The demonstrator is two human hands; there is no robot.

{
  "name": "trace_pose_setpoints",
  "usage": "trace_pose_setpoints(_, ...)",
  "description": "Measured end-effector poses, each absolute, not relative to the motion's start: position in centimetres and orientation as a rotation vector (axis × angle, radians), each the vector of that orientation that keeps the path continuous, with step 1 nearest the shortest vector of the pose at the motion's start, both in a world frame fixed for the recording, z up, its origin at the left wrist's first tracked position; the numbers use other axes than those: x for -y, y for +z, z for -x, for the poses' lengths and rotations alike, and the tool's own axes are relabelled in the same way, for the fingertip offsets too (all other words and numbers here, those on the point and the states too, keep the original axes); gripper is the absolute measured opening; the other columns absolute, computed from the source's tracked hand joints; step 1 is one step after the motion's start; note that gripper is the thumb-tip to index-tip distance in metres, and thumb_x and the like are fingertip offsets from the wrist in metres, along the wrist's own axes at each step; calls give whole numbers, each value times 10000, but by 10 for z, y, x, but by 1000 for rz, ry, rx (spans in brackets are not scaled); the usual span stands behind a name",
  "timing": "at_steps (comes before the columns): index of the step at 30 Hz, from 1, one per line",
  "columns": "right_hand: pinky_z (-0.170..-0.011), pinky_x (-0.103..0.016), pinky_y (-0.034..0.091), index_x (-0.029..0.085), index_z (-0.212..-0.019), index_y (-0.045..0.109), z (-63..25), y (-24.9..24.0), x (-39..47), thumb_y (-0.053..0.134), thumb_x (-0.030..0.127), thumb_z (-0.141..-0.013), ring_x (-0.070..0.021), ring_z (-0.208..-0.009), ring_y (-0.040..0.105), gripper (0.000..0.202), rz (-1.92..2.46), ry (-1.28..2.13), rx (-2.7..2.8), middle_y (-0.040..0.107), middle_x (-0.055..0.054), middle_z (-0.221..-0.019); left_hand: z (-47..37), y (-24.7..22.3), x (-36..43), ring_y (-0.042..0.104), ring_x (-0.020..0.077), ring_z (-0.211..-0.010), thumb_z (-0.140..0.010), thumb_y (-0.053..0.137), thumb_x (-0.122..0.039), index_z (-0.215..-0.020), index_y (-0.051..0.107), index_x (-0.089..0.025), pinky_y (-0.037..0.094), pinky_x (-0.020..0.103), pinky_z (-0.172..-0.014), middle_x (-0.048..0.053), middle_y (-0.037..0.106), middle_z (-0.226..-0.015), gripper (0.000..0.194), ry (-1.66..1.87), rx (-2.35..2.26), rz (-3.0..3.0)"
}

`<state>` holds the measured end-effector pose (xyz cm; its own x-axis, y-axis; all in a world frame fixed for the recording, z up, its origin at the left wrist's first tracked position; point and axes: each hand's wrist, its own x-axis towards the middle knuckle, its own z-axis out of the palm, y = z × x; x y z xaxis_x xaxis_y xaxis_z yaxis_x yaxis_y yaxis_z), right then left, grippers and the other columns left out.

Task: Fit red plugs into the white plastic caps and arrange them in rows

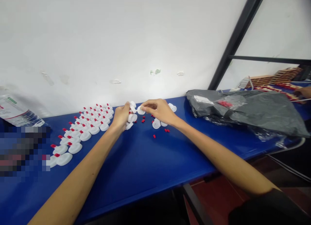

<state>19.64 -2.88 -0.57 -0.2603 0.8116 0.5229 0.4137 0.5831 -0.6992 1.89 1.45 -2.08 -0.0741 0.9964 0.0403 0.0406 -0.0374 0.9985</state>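
My left hand [121,116] is closed around several white round plastic pieces [131,118] that stick out past its fingers. Between thumb and fingers, my right hand [157,110] pinches one white round plastic piece [140,110], its narrow stem pointing at the left hand. Whether that stem touches anything there is too small to tell. Small red caps [154,136] lie scattered on the blue table [136,166] beneath and between both hands. A few loose white pieces [156,123] rest below and beside the right hand. Left of the hands stand rows of white pieces [93,129] with red caps on their stems.
A water bottle [19,111] leans at the far left, above a blurred dark object [21,150]. On the right, a grey plastic bag [250,110] bears a clear bag of red caps [225,103]. Behind it rises a black metal frame [233,45]. Another person's hand [305,92] shows at the right edge.
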Motion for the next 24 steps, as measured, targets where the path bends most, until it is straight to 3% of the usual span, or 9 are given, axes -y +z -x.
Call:
trace_pose_setpoints(12,-853,-358,474,220,-1110,719,-201,-22,22,548,293,-955,-227,-917,688,242,1227,170,2038,754,-58,-1022,-19,-21,-18,399,82,-352,-822,524,-354,-619,496,-177,286,179,-351,-64,429,-454,271,1315,-1248,-1038)
trace_pose_setpoints(15,-840,-336,484,235,-1204,653,-195,-17,29,519,363,-971,-207,-928,677,297,1146,233,1996,735,-51,-1043,-19,-23,-17,390,82,-346,-811,530,-383,-621,497,-180,294,187,-355,-66,428,-446,280,1316,-1207,-1053)
trace_pose_setpoints(20,-866,-349,502,319,-1455,429,-180,-10,41,581,447,-927,-206,-965,673,564,1025,452,1968,630,-60,-1301,-21,-23,-12,422,93,-368,-827,540,-455,-629,549,-164,325,206,-377,-40,479,-451,352,1317,-1143,-1160)
trace_pose_setpoints(24,-802,-319,525,322,-1456,439,-174,-9,44,573,450,-929,-200,-948,687,558,984,550,1921,589,-63,-1357,-24,-22,-7,414,83,-380,-827,567,-547,-601,553,-155,308,202,-386,-34,474,-448,452,1313,-1105,-1267)
